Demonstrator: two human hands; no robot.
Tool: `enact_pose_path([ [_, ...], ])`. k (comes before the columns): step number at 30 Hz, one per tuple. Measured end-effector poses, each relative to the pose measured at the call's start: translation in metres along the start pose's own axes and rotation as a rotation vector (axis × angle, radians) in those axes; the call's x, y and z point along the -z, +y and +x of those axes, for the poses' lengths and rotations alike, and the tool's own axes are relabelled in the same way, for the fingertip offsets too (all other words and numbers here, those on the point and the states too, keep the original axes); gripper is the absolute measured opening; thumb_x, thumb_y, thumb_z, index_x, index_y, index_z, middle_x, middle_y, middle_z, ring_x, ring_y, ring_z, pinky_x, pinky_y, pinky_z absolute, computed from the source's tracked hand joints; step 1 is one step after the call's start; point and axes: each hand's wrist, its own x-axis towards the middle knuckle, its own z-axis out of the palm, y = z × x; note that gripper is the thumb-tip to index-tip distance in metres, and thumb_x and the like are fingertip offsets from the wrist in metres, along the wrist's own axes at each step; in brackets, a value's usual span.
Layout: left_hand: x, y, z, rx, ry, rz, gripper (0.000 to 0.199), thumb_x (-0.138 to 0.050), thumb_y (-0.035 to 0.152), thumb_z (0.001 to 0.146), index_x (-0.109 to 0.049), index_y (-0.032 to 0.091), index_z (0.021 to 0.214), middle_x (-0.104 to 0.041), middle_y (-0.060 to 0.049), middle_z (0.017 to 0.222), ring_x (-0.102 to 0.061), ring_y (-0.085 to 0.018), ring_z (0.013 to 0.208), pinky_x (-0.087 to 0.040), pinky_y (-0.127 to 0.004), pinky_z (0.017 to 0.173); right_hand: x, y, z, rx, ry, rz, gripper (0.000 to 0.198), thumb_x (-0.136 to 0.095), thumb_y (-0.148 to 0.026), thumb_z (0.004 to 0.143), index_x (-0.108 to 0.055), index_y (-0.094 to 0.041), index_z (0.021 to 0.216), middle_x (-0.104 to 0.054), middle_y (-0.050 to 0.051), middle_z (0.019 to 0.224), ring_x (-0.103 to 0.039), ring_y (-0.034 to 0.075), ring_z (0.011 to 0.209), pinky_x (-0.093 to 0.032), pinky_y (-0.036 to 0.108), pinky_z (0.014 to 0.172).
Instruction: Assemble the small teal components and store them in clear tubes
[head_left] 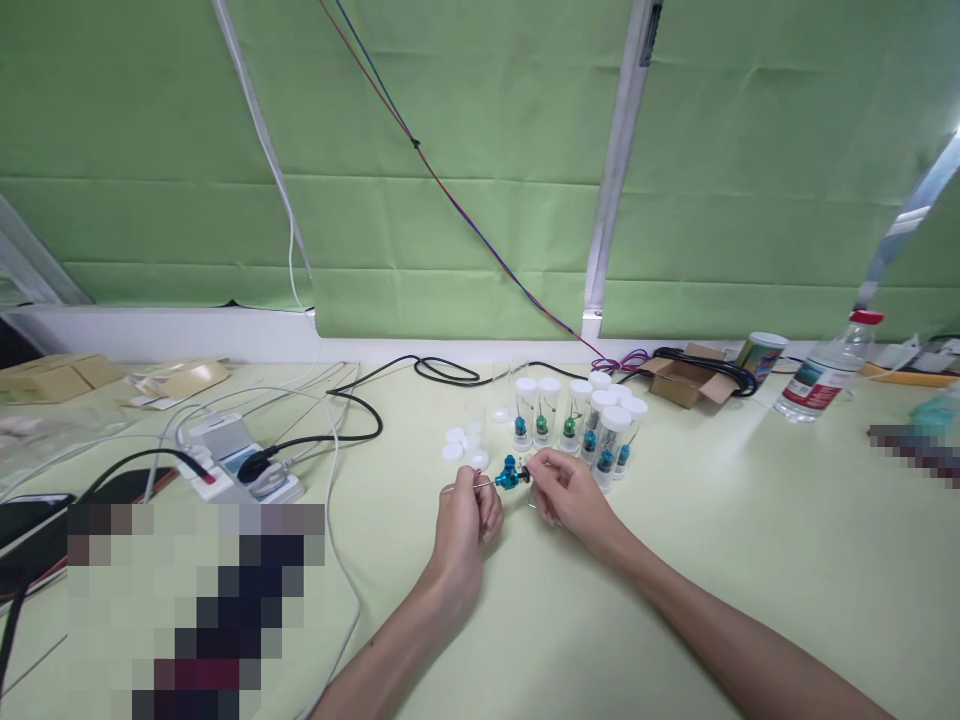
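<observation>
Between my hands is a small shiny blue metal fitting [509, 474] with a thin metal rod on its left and a dark ring on its right. My left hand [466, 515] is closed in a pinch around the rod. The fingers of my right hand [561, 490] close at the dark end of the fitting; their tips are partly hidden. A short bit of thin metal shows below the right fingers. Just behind stand clear tubes [570, 405] with white caps, holding similar blue and green fittings. Loose white caps [453, 445] lie behind my left hand, beside clear capless tubes.
At left, a power strip [262, 475] with plugs and cables lies on the table [712, 560]. A black cable [446, 373] loops along the back. An open cardboard box [686, 378], a can [761, 352] and a water bottle [825, 370] stand back right. Left front and far right patches are pixelated.
</observation>
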Motion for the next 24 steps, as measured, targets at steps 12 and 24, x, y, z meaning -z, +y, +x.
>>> enact_pose_path([
  [12, 0.0005, -0.0023, 0.0015, 0.0, 0.001, 0.007, 0.042, -0.04, 0.031, 0.08, -0.029, 0.02, 0.041, -0.027, 0.004, 0.04, -0.022, -0.008, 0.038, -0.017, -0.024, 0.041, 0.0002, 0.0017, -0.0009, 0.017, -0.092, 0.034, 0.029, -0.057, -0.048, 0.088, -0.054, -0.019, 0.085, -0.048, -0.008, 0.048, -0.039, 0.007, 0.038, -0.033, 0.02, 0.039],
  [24, 0.0, -0.003, 0.002, 0.02, -0.055, 0.006, 0.044, -0.041, 0.031, 0.079, -0.03, 0.02, 0.038, -0.028, 0.003, 0.039, -0.023, -0.008, 0.038, -0.016, -0.024, 0.041, 0.0016, 0.0031, 0.001, 0.029, -0.079, -0.032, 0.046, -0.049, -0.054, 0.092, -0.052, -0.019, 0.063, -0.04, -0.007, 0.038, -0.034, 0.008, 0.032, -0.028, 0.022, 0.039],
])
